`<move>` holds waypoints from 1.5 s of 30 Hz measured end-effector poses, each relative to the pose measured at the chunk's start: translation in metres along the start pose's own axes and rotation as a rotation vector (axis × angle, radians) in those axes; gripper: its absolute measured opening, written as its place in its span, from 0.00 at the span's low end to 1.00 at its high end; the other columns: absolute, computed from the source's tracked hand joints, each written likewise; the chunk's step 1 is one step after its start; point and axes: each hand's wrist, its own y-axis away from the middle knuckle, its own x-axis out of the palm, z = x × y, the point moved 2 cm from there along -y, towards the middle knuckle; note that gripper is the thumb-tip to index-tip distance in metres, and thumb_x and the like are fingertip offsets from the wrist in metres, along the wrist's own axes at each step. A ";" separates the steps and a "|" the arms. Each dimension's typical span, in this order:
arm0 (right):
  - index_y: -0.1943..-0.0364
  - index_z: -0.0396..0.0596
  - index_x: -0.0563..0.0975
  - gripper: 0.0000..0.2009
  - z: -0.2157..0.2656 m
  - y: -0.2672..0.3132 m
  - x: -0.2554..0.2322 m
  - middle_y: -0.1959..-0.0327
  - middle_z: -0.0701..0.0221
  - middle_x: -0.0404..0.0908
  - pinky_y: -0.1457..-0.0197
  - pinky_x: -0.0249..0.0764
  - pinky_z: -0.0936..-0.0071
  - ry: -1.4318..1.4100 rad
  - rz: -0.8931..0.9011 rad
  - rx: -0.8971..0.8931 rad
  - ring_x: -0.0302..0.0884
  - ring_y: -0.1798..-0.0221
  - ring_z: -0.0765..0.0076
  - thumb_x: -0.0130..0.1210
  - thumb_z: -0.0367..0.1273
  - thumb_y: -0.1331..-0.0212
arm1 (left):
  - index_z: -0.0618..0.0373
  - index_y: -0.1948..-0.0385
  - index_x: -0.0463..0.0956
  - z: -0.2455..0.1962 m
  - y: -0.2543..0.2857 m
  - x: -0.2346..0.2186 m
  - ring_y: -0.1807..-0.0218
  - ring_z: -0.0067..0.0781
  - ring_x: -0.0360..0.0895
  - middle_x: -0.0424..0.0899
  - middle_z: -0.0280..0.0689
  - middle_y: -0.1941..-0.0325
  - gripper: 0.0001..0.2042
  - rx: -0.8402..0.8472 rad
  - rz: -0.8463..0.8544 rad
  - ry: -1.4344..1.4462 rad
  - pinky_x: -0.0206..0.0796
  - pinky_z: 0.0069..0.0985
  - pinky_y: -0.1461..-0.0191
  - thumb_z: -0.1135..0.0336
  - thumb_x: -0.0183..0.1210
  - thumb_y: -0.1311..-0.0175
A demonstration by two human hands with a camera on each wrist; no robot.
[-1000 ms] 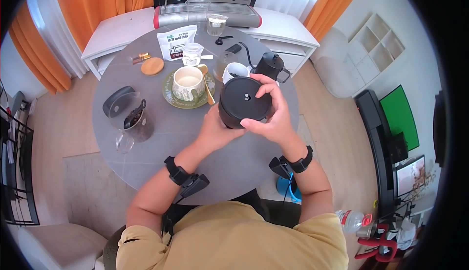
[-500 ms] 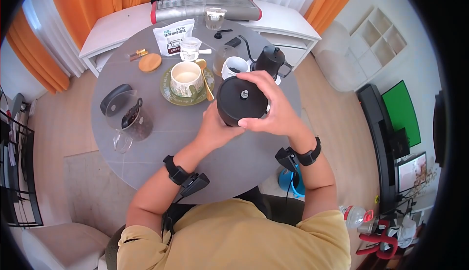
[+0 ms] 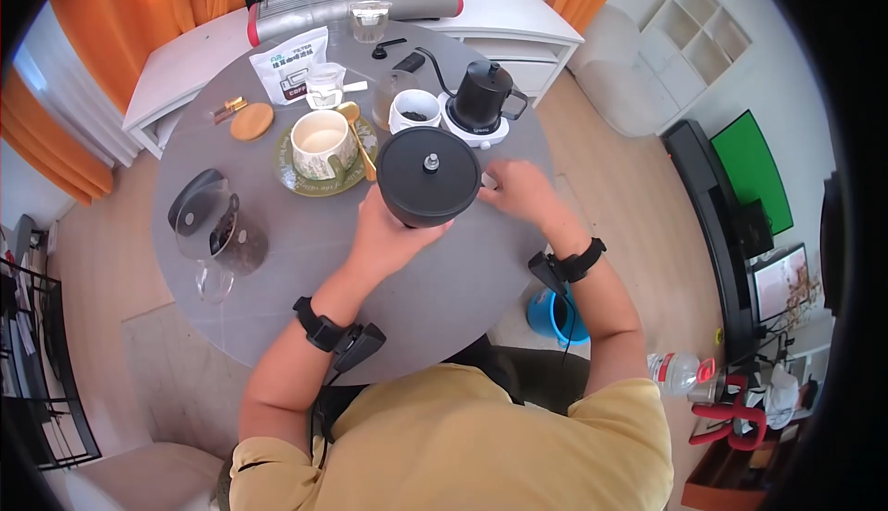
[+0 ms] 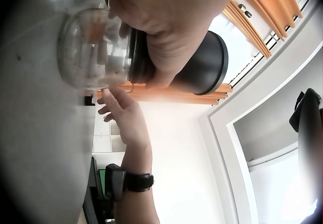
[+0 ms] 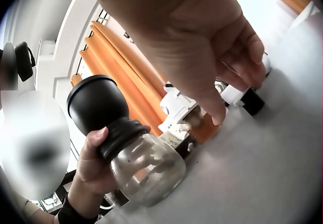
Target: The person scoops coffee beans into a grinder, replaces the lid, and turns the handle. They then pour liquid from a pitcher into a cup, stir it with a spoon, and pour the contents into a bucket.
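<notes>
A manual coffee grinder (image 3: 407, 192) with a black hopper and a bare metal shaft (image 3: 432, 162) in its lid stands upright near the middle of the table. My left hand (image 3: 384, 241) grips its narrow waist. Below that grip, the clear glass jar (image 5: 151, 171) of the grinder shows in the right wrist view, its base close over the tabletop. Just to the right of the grinder is my right hand (image 3: 524, 193), apart from it, with loosely bent fingers and nothing held. The left wrist view also shows this right hand (image 4: 126, 118) beside the jar.
Beyond the grinder are a white cup (image 3: 415, 104) with dark contents and a black gooseneck kettle (image 3: 481, 99) on a white base (image 3: 481, 135). Left lie a mug (image 3: 319, 155) on a green saucer (image 3: 289, 176) and a glass pitcher (image 3: 245, 247) of coffee beans.
My right hand has let go of the grinder's top and moved to its right side. The left hand keeps its grip. The head view has shifted somewhat.
</notes>
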 end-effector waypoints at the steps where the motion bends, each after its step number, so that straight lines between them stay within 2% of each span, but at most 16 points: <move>1: 0.68 0.42 0.78 0.13 -0.003 -0.001 0.006 0.70 0.56 0.80 0.61 0.73 0.59 0.004 -0.008 0.045 0.78 0.64 0.48 0.62 0.37 0.50 | 0.59 0.56 0.72 0.000 0.000 0.000 0.56 0.28 0.80 0.82 0.38 0.59 0.25 0.012 0.000 0.000 0.71 0.28 0.51 0.67 0.71 0.59; 5: 0.67 0.41 0.79 0.12 -0.003 -0.008 0.001 0.73 0.59 0.80 0.65 0.73 0.64 0.006 -0.108 -0.057 0.79 0.68 0.58 0.62 0.36 0.49 | 0.59 0.56 0.72 0.006 -0.002 0.000 0.56 0.29 0.80 0.82 0.38 0.58 0.25 0.030 -0.005 0.048 0.71 0.28 0.51 0.66 0.71 0.60; 7: 0.63 0.41 0.79 0.11 0.016 -0.007 -0.040 0.77 0.65 0.79 0.67 0.72 0.71 -0.389 -0.288 0.037 0.76 0.71 0.70 0.60 0.34 0.46 | 0.59 0.56 0.72 0.004 -0.001 0.000 0.56 0.30 0.80 0.82 0.38 0.58 0.26 0.091 -0.015 0.027 0.71 0.28 0.51 0.66 0.71 0.60; 9: 0.59 0.42 0.79 0.11 0.042 -0.005 -0.069 0.76 0.69 0.78 0.68 0.70 0.76 -0.769 -0.330 -0.123 0.72 0.73 0.78 0.59 0.32 0.44 | 0.59 0.55 0.72 0.007 -0.002 0.000 0.55 0.30 0.80 0.82 0.38 0.58 0.26 0.057 0.000 0.031 0.70 0.28 0.50 0.66 0.71 0.60; 10: 0.59 0.42 0.79 0.11 0.056 -0.001 -0.083 0.76 0.69 0.78 0.68 0.70 0.76 -0.771 -0.328 -0.120 0.72 0.73 0.78 0.59 0.32 0.44 | 0.59 0.55 0.72 0.008 -0.002 0.001 0.55 0.30 0.80 0.82 0.38 0.58 0.26 0.031 0.017 0.033 0.70 0.28 0.50 0.66 0.71 0.60; 12: 0.55 0.45 0.78 0.12 0.089 0.007 -0.105 0.68 0.71 0.80 0.62 0.70 0.76 -0.535 -0.208 -0.443 0.74 0.67 0.77 0.57 0.31 0.42 | 0.59 0.54 0.71 0.006 -0.001 0.001 0.54 0.31 0.80 0.82 0.39 0.57 0.27 0.059 0.004 0.055 0.70 0.28 0.50 0.66 0.70 0.60; 13: 0.55 0.45 0.78 0.12 0.097 0.006 -0.108 0.68 0.71 0.80 0.62 0.70 0.76 -0.533 -0.208 -0.447 0.74 0.67 0.77 0.57 0.31 0.42 | 0.59 0.54 0.71 0.005 -0.001 0.000 0.54 0.31 0.80 0.81 0.39 0.57 0.27 0.089 -0.011 0.077 0.70 0.28 0.49 0.66 0.70 0.60; 15: 0.58 0.42 0.79 0.12 0.113 0.005 -0.108 0.67 0.64 0.80 0.62 0.71 0.70 -0.282 -0.169 -0.548 0.76 0.66 0.65 0.59 0.33 0.45 | 0.58 0.53 0.71 0.003 -0.002 0.002 0.54 0.31 0.80 0.81 0.39 0.56 0.27 0.115 -0.030 0.103 0.70 0.29 0.49 0.66 0.70 0.60; 16: 0.60 0.43 0.79 0.11 0.117 0.003 -0.108 0.67 0.62 0.80 0.58 0.71 0.67 -0.232 -0.160 -0.555 0.76 0.62 0.58 0.59 0.32 0.46 | 0.58 0.53 0.71 0.002 -0.002 0.002 0.54 0.32 0.80 0.81 0.39 0.56 0.27 0.139 -0.045 0.129 0.70 0.29 0.49 0.66 0.70 0.60; 22: 0.62 0.42 0.79 0.11 0.125 -0.005 -0.114 0.69 0.62 0.79 0.54 0.70 0.64 -0.093 -0.205 -0.834 0.75 0.60 0.54 0.59 0.28 0.52 | 0.58 0.54 0.72 0.002 -0.002 0.001 0.55 0.32 0.80 0.81 0.39 0.56 0.28 0.138 -0.067 0.069 0.70 0.28 0.50 0.64 0.71 0.62; 25: 0.62 0.44 0.80 0.12 0.133 -0.007 -0.122 0.65 0.65 0.82 0.53 0.70 0.65 0.067 -0.115 -0.882 0.76 0.59 0.56 0.60 0.26 0.53 | 0.57 0.54 0.73 0.001 -0.001 0.002 0.55 0.32 0.80 0.81 0.38 0.57 0.28 0.083 -0.048 0.115 0.70 0.28 0.51 0.63 0.71 0.63; 28: 0.62 0.44 0.80 0.12 0.134 -0.011 -0.125 0.64 0.65 0.81 0.54 0.71 0.65 0.053 -0.002 -0.843 0.76 0.59 0.55 0.60 0.26 0.53 | 0.57 0.55 0.73 0.003 -0.001 0.001 0.56 0.33 0.80 0.81 0.38 0.58 0.28 0.046 -0.039 0.103 0.70 0.29 0.50 0.63 0.71 0.63; 32: 0.62 0.44 0.80 0.12 0.138 -0.006 -0.126 0.64 0.65 0.81 0.56 0.72 0.65 0.012 0.020 -0.746 0.75 0.60 0.54 0.60 0.26 0.53 | 0.57 0.55 0.72 0.003 -0.002 0.001 0.56 0.34 0.80 0.81 0.38 0.58 0.28 0.095 -0.064 0.075 0.69 0.30 0.50 0.63 0.71 0.63; 35: 0.62 0.44 0.80 0.12 0.139 -0.004 -0.123 0.64 0.64 0.81 0.56 0.72 0.64 0.105 -0.030 -0.752 0.75 0.61 0.54 0.60 0.25 0.54 | 0.56 0.54 0.72 0.003 -0.002 0.002 0.55 0.35 0.80 0.81 0.38 0.58 0.28 0.134 -0.073 0.059 0.69 0.30 0.49 0.62 0.71 0.63; 41: 0.61 0.43 0.80 0.13 0.133 -0.013 -0.125 0.63 0.64 0.81 0.55 0.72 0.65 0.045 0.058 -0.867 0.75 0.61 0.52 0.60 0.28 0.54 | 0.57 0.54 0.72 0.007 -0.002 0.002 0.55 0.36 0.80 0.81 0.39 0.59 0.28 0.116 -0.066 0.048 0.69 0.30 0.50 0.62 0.71 0.62; 45: 0.56 0.44 0.77 0.17 0.141 -0.005 -0.130 0.63 0.64 0.80 0.53 0.71 0.65 0.225 0.028 -0.872 0.75 0.60 0.55 0.60 0.34 0.51 | 0.58 0.55 0.72 0.003 -0.002 0.003 0.55 0.36 0.80 0.81 0.39 0.59 0.28 0.145 -0.094 0.083 0.69 0.31 0.50 0.63 0.71 0.62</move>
